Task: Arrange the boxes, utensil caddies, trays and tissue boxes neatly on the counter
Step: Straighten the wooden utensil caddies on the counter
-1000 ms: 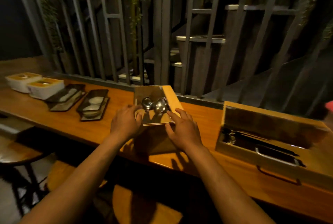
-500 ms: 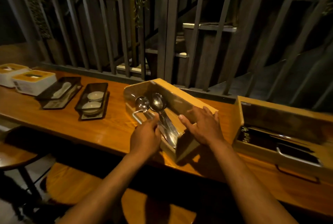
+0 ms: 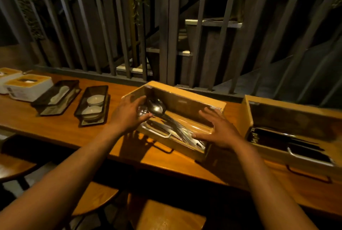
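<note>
A wooden utensil caddy (image 3: 185, 100) holding metal spoons (image 3: 157, 107) lies at a slight angle on the wooden counter (image 3: 61, 128). My left hand (image 3: 127, 118) is spread over the caddy's left end, thumb by the spoon bowls. Over its right end, my right hand (image 3: 220, 131) hovers palm down with fingers apart. Neither hand clearly grips the box. A second wooden caddy (image 3: 288, 107) with dark cutlery stands to the right. Left of centre sit two dark trays (image 3: 55, 96) (image 3: 92, 104), and at the far left are two tissue boxes (image 3: 27, 87) (image 3: 7, 76).
A grey slatted railing (image 3: 166, 26) runs along the counter's back edge. Wooden stools (image 3: 162, 215) (image 3: 11, 167) stand below the front edge. Bare counter lies between the trays and the middle caddy.
The middle caddy has been turned from end-on towards me to lying almost along the counter. My hands went from holding its near end to spread over both ends.
</note>
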Action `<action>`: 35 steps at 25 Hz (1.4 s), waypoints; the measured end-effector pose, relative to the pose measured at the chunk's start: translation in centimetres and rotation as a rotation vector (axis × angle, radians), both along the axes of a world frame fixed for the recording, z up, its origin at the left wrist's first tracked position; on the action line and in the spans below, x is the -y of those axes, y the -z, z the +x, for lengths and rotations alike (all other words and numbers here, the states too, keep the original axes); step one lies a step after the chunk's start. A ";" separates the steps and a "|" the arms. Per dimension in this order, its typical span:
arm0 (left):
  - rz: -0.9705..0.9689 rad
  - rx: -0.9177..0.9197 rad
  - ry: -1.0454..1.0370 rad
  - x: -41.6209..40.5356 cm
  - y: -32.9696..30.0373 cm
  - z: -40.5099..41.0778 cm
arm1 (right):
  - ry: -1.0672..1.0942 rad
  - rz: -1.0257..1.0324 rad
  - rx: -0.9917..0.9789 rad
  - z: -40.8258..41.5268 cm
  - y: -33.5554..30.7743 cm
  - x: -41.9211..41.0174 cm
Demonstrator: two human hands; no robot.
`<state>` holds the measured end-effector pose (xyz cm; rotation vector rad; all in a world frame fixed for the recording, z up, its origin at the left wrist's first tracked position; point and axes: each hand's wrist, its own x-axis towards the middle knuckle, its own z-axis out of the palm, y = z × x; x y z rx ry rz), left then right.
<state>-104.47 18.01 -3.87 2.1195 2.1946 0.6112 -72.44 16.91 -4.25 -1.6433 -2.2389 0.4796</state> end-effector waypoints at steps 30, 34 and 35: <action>-0.079 -0.184 0.077 -6.7 1.5 5.7 | 0.566 0.218 0.282 3.7 2.8 0.8; 0.042 -0.165 0.068 -4.0 2.7 6.8 | 0.559 0.224 0.291 4.0 2.8 0.7; 0.077 -0.166 0.081 -3.1 3.1 7.2 | 0.575 0.220 0.270 3.9 2.6 0.7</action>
